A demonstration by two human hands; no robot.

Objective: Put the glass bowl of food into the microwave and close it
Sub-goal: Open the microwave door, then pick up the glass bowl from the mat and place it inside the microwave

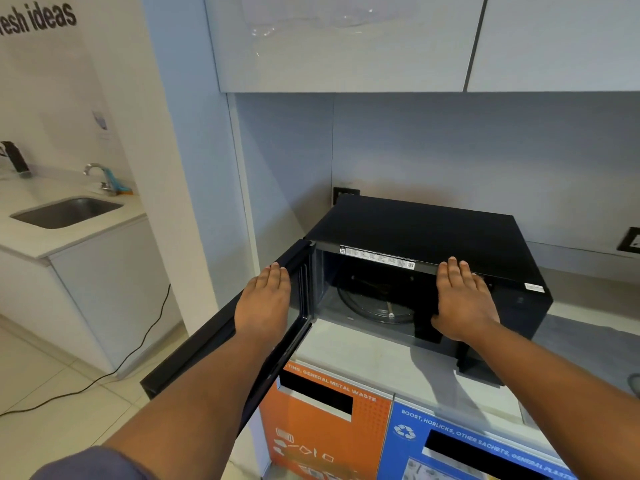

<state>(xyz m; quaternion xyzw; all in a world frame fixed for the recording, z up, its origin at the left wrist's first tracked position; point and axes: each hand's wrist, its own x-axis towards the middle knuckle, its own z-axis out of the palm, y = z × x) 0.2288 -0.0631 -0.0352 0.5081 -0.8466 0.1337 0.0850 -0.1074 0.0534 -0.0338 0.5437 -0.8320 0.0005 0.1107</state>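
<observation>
A black microwave (426,233) stands on a pale counter, its door (221,341) swung wide open to the left. Inside, only a bare glass turntable (377,306) shows. No glass bowl of food is in view. My left hand (265,303) is held flat with fingers together in front of the open door's inner edge. My right hand (462,303) is flat too, in front of the microwave's right front panel. Neither hand holds anything.
Under the counter (381,355) are an orange waste bin front (322,427) and a blue one (467,452). A steel sink (65,213) with a tap (98,174) lies at the far left. A black cable (138,348) trails over the tiled floor. White cabinets (346,43) hang overhead.
</observation>
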